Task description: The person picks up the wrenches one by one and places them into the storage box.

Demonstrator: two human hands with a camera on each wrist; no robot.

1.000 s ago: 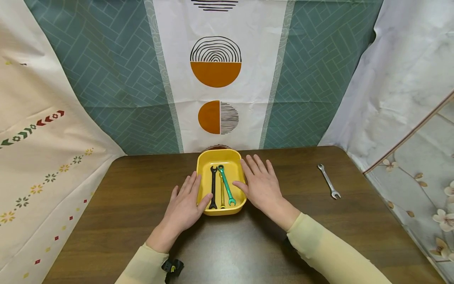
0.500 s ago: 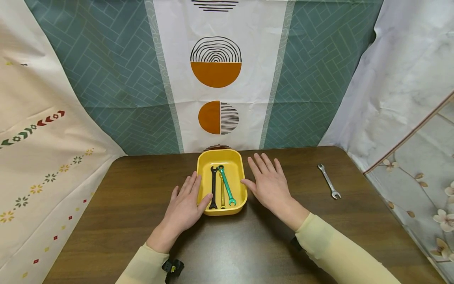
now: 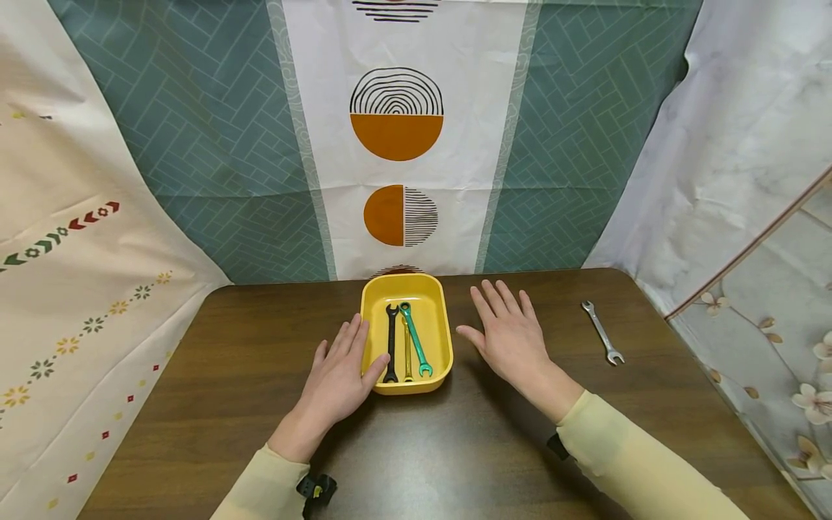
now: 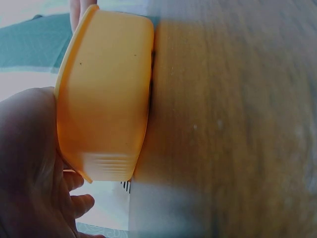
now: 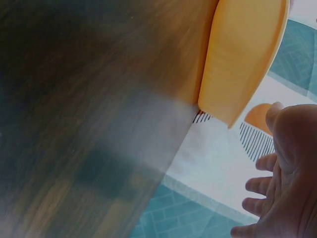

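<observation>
A yellow tray (image 3: pixel 431 384) stands at the table's middle, toward the far edge. Inside lie a black wrench (image 3: pixel 391 345), a gold wrench (image 3: pixel 407 354) and a green ratcheting wrench (image 3: pixel 416 339). My left hand (image 3: pixel 336 375) rests with straight fingers against the tray's left side, its thumb over the rim. To the right of the tray, apart from it, my right hand (image 3: pixel 510 336) hovers palm down with spread, straight fingers and holds nothing. Farther right a silver open-end wrench (image 3: pixel 603 334) lies on the table. In the right wrist view a gap separates the tray (image 5: pixel 242 54) from the thumb.
The brown wooden table (image 3: pixel 247 404) ends at a patterned cloth backdrop (image 3: pixel 403 173) close behind the tray. Hanging cloths also border the left and right sides. A black wrist camera (image 3: pixel 316 491) sits at the left sleeve.
My right hand has come off the tray's right rim and shifted to the right, toward the silver wrench. The left hand, the tray and the wrenches stay where they were.
</observation>
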